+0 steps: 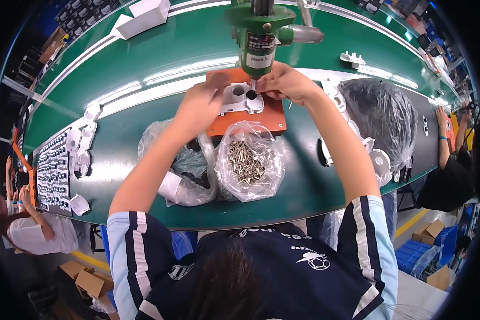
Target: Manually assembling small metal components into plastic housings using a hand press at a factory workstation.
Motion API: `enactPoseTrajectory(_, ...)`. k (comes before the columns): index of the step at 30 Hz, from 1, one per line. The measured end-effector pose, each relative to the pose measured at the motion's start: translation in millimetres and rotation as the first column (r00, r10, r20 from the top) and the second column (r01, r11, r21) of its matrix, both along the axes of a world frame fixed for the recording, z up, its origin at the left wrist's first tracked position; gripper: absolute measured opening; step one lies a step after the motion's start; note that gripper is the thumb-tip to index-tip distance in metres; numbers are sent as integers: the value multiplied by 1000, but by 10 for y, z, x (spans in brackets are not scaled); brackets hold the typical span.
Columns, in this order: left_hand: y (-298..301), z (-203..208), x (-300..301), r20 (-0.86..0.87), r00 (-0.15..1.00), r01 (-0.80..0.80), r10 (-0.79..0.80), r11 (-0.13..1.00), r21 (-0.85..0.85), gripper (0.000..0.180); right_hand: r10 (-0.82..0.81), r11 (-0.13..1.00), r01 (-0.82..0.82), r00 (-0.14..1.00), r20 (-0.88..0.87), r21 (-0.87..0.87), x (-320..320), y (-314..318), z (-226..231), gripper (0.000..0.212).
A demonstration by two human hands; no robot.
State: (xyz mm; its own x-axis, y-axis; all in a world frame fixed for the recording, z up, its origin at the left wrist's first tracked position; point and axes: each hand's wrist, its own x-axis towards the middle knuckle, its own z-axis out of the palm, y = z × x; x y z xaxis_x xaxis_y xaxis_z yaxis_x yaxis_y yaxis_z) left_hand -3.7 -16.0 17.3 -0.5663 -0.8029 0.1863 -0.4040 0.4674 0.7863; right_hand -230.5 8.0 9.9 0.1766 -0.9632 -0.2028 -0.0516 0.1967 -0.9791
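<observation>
Head view: the left hand point(201, 101) presses the white plastic part point(240, 98) on the orange plate point(269, 121), fingers flat together. At three o'clock, the right hand point(285, 82) pinches fingers together under the green press point(261, 32). At six, a clear bag point(249, 160) holds screws; a second bag point(181, 170) holds dark pieces on the green surface point(304, 186).

One head-worn fisheye looks steeply down, close over the green bench point(144, 133); edges perhaps distorted.

White plastic part point(241, 98), round holes, flat on orange plate point(261, 120), mid-table, far of screw bag point(246, 162).
</observation>
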Motion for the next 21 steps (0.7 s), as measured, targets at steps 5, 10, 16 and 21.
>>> enactPoseTrajectory(5, 149, -256, 203, 49, 993, 115, -106, 954, -276, 31, 74, 997, -75, 997, 27, 36, 47, -28, 114, 21)
enactPoseTrajectory(10, 129, -393, 212, 26, 996, 93, -91, 891, -444, 31, 49, 997, -51, 999, 18, 65, 70, -9, 140, 12)
enactPoseTrajectory(16, 122, -427, 194, 27, 997, 76, -72, 868, -491, 32, 93, 994, -77, 972, -215, 80, 127, -21, 181, 17)
enactPoseTrajectory(21, 129, -367, 208, 64, 992, 126, -109, 836, -534, 29, -69, 985, 1, 921, -382, -174, 208, -29, 43, 25)
